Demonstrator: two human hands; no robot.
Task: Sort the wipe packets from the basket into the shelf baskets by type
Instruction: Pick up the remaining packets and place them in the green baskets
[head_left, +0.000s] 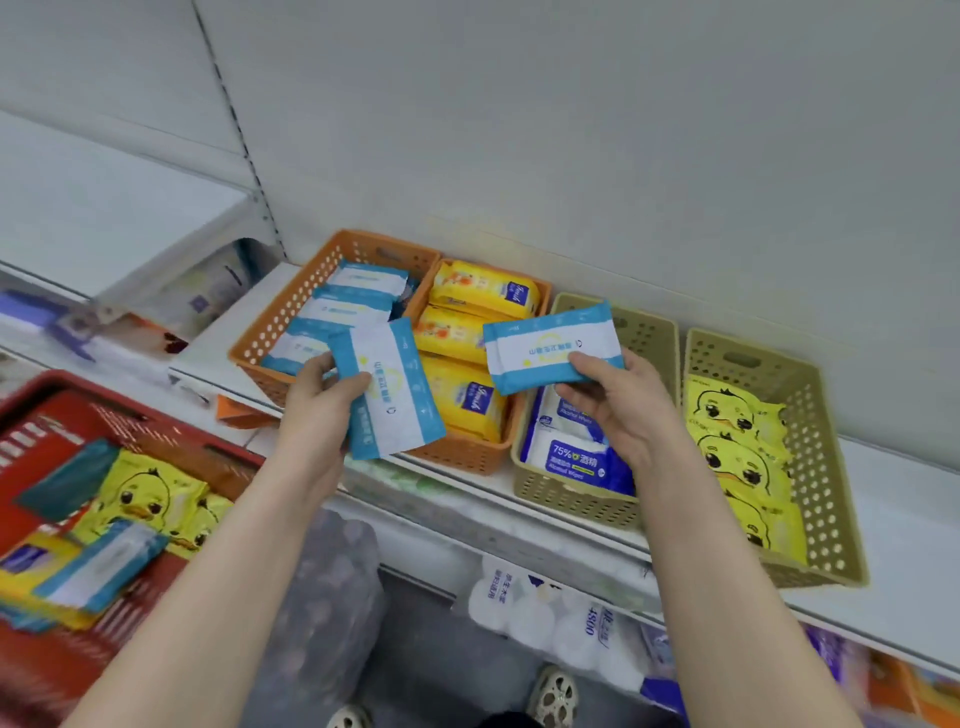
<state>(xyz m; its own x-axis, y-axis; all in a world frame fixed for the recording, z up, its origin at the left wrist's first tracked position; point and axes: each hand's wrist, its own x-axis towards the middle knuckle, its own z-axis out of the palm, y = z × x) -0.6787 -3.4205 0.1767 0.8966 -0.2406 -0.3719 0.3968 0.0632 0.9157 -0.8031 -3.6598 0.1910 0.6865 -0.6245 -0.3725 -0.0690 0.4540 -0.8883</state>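
My left hand (318, 400) grips a blue-and-white wipe packet (390, 389) in front of the left orange shelf basket (270, 327), which holds several packets of the same kind. My right hand (615, 402) pinches a second blue-and-white packet (551, 345) above the gap between the second orange basket (467, 454) of yellow packets and a beige basket (566, 499) of alcohol wipes. Another beige basket (826, 467) on the right holds yellow duck packets. The red basket (47, 405) at lower left holds mixed packets.
The four baskets stand in a row on a white shelf (904, 519) against a grey back panel. Packs of tissue rolls (545, 613) lie on the shelf below. More goods sit on the shelf at far left. My shoes show on the floor.
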